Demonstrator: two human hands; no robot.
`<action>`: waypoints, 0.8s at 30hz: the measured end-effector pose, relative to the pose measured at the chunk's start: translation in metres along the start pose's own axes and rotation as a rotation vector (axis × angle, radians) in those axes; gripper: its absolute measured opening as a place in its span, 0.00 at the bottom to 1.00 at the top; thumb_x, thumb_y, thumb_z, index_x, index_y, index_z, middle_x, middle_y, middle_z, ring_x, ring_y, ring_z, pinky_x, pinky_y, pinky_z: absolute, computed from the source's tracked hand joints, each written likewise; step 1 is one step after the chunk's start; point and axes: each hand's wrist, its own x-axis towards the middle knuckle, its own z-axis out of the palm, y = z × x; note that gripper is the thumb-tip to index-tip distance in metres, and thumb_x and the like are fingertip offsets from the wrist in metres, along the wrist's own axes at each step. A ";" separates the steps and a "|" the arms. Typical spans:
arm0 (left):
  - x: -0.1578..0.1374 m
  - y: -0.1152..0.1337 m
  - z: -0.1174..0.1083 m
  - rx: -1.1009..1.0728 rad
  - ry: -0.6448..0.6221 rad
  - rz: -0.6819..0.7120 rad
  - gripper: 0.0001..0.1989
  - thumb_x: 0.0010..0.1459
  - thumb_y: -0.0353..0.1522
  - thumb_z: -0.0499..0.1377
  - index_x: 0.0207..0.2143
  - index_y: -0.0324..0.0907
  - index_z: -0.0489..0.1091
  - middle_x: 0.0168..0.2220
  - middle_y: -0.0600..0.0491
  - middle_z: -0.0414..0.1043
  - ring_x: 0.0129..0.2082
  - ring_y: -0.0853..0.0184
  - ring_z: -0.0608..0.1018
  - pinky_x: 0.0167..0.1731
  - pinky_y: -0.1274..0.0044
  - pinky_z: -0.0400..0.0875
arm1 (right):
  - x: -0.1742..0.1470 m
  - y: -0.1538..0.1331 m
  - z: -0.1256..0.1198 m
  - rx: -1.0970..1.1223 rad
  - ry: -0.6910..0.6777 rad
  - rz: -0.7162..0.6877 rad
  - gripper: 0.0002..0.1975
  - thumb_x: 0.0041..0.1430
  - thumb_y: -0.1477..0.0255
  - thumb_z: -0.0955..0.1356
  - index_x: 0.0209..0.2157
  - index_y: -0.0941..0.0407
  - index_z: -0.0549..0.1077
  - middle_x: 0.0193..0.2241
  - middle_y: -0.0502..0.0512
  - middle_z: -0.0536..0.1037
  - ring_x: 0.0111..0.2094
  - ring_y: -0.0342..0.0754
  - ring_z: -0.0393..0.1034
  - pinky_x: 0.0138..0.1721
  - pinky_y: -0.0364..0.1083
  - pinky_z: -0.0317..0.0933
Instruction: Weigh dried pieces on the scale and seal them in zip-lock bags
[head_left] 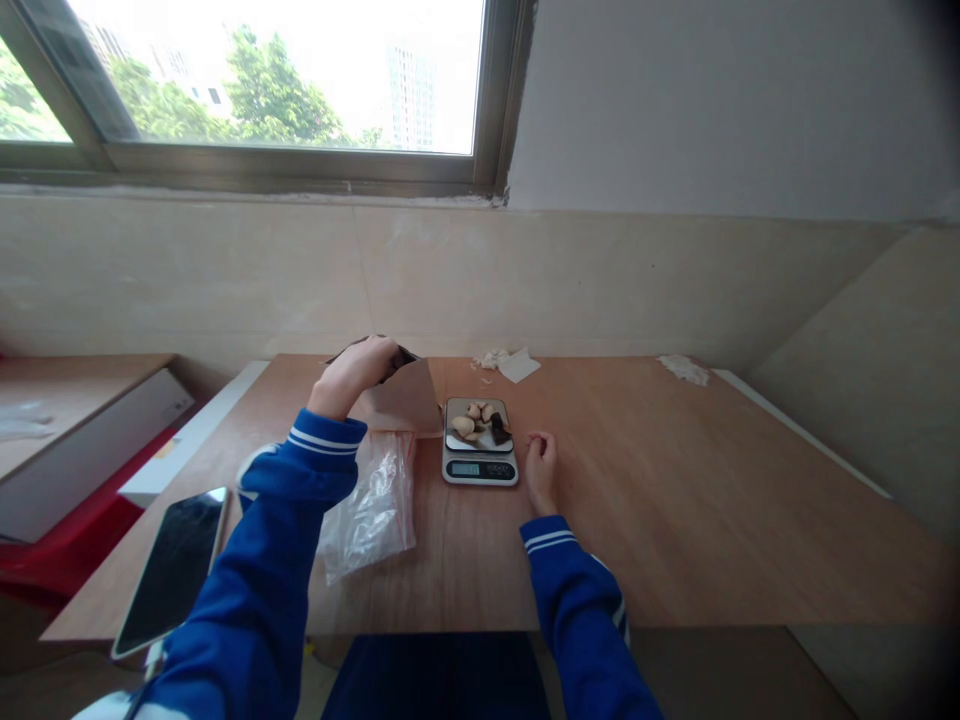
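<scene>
My left hand [358, 372] reaches into the open top of a brown paper bag or box [405, 398]; its fingertips are hidden inside. Just right of the bag stands a small kitchen scale [480, 470] with a lit display. Several pale, rounded pieces [465, 426] and a dark brown piece [499, 429] lie on its plate; they look like dried ingredients, but I cannot make out the kind. My right hand [541, 468] rests on the table beside the scale with its fingers curled, apart from the plate. Whether anything is in it cannot be seen.
A clear zip bag [375, 510] lies in front of the brown bag. The phone [174, 570] is at the left table edge. White paper scraps [519, 366] lie at the back, with crumpled tissue [683, 370] farther right. Behind the wooden table [712, 520] are a wall and window.
</scene>
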 end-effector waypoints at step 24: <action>0.007 0.008 -0.016 -0.102 0.698 -0.336 0.13 0.62 0.33 0.50 0.37 0.39 0.74 0.37 0.44 0.77 0.38 0.60 0.77 0.39 0.70 0.71 | -0.001 0.000 0.000 -0.002 -0.002 0.024 0.12 0.56 0.61 0.59 0.33 0.54 0.67 0.31 0.55 0.72 0.35 0.51 0.68 0.41 0.49 0.61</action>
